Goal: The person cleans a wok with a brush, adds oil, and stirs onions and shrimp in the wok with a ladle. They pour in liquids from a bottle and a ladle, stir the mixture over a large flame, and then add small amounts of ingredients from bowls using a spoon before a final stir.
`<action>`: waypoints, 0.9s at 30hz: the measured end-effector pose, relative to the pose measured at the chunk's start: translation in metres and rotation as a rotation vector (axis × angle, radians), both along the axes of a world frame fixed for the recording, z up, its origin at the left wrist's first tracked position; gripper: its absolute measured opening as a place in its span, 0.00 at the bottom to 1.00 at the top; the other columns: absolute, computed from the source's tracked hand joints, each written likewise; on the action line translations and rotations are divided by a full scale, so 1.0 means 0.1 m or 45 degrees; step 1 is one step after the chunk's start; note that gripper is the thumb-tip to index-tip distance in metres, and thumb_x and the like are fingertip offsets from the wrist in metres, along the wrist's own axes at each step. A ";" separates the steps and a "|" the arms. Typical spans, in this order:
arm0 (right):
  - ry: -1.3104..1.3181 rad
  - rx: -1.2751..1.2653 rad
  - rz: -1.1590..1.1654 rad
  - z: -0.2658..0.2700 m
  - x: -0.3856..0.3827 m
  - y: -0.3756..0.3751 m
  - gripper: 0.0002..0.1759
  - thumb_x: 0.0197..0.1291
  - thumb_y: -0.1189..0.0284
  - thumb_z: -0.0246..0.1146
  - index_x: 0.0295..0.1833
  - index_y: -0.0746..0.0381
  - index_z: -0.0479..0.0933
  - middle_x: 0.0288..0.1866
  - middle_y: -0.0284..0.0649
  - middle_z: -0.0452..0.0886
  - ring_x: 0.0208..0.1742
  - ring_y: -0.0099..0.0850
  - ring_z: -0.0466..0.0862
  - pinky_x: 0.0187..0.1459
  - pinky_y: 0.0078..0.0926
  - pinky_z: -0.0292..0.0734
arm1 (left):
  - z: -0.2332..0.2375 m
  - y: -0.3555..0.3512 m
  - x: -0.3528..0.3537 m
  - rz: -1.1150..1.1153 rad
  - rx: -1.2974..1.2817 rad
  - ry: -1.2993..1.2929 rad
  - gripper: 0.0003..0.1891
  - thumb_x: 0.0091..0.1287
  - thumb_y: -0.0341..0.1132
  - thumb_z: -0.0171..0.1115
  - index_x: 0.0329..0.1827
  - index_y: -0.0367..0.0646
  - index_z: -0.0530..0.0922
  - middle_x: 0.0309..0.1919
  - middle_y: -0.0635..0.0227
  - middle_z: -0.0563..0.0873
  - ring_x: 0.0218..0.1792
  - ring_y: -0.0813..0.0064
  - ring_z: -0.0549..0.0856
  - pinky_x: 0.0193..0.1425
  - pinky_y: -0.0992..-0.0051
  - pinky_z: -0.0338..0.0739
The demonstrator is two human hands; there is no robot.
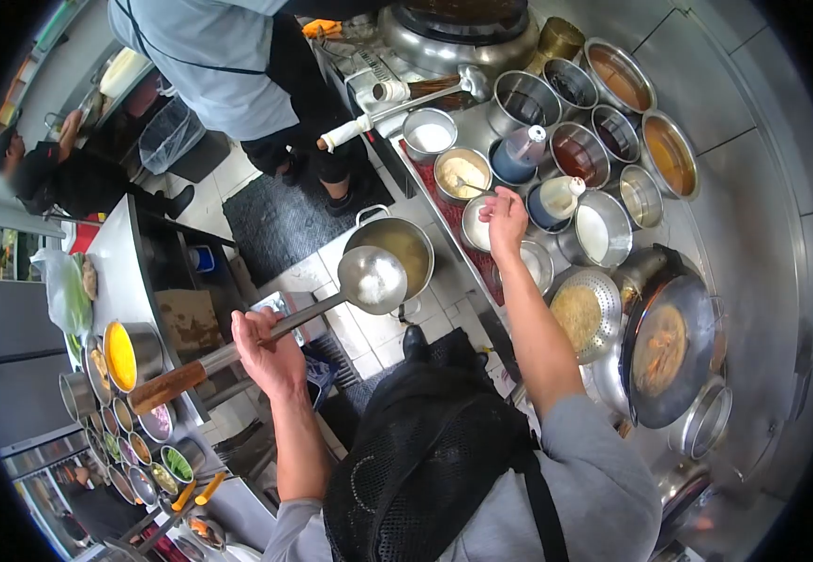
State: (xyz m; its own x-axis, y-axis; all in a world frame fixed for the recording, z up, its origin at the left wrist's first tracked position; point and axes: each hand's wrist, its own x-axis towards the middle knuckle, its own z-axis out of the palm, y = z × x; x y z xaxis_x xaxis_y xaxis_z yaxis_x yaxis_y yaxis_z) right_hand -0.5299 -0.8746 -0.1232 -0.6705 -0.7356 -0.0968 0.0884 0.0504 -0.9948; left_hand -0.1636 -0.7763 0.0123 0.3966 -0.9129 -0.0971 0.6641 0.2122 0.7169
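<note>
My left hand [266,356] is wrapped round the metal shaft of a large ladle [374,281], whose wooden handle end points down and left. White powder lies in its bowl, which is held over a two-handled pot [408,251] of cloudy liquid. My right hand [505,221] is closed at the handle of a spoon [468,184], whose tip rests in a metal bowl of pale yellow powder [461,169]. Beneath that hand, a bowl of white contents [477,225] is partly covered. Another bowl of white powder [430,133] stands farther back.
Sauce pots [580,155] and squeeze bottles [519,155] crowd the right counter. A wok with food [661,348] and a perforated strainer [586,314] are nearer me. Ingredient tins [133,356] line the left counter. A co-worker [209,70] stands ahead; another person [50,169] is farther left.
</note>
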 end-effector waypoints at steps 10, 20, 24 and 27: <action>-0.182 -0.125 -0.114 0.34 -0.13 0.40 0.18 0.76 0.67 0.50 0.57 0.72 0.72 0.37 0.45 0.80 0.30 0.27 0.80 0.31 0.26 0.82 | 0.11 -0.31 -0.29 -0.132 -0.100 0.006 0.18 0.77 0.40 0.53 0.26 0.49 0.63 0.20 0.75 0.60 0.30 0.76 0.64 0.45 0.71 0.62; -0.425 -0.179 -0.153 0.26 -0.32 0.50 0.16 0.74 0.68 0.54 0.58 0.70 0.72 0.38 0.44 0.81 0.29 0.28 0.81 0.32 0.26 0.80 | 0.13 -0.48 -0.53 -0.094 -0.031 0.044 0.17 0.77 0.40 0.54 0.27 0.48 0.65 0.21 0.75 0.61 0.30 0.76 0.63 0.44 0.72 0.62; -0.240 -0.241 -0.048 0.43 -0.41 0.63 0.16 0.73 0.66 0.57 0.57 0.68 0.74 0.36 0.42 0.82 0.29 0.26 0.81 0.31 0.25 0.80 | 0.16 -0.70 -0.69 -0.152 -0.132 0.130 0.15 0.75 0.39 0.58 0.28 0.48 0.67 0.21 0.76 0.62 0.29 0.77 0.63 0.43 0.72 0.62; -0.176 -0.244 -0.087 0.46 -0.49 0.59 0.16 0.74 0.66 0.56 0.55 0.67 0.75 0.36 0.41 0.82 0.29 0.25 0.80 0.30 0.24 0.80 | 0.15 -0.88 -0.83 -0.128 -0.177 0.173 0.15 0.74 0.38 0.59 0.28 0.48 0.67 0.22 0.76 0.63 0.28 0.78 0.63 0.43 0.72 0.62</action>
State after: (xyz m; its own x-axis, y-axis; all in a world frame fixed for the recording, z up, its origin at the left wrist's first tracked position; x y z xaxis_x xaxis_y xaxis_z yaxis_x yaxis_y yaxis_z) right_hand -0.5785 -0.8154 -0.0775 -0.7097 -0.7025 -0.0542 0.2212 -0.1490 -0.9638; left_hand -0.2465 -0.8646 0.0270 0.2945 -0.9555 -0.0138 0.7756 0.2306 0.5877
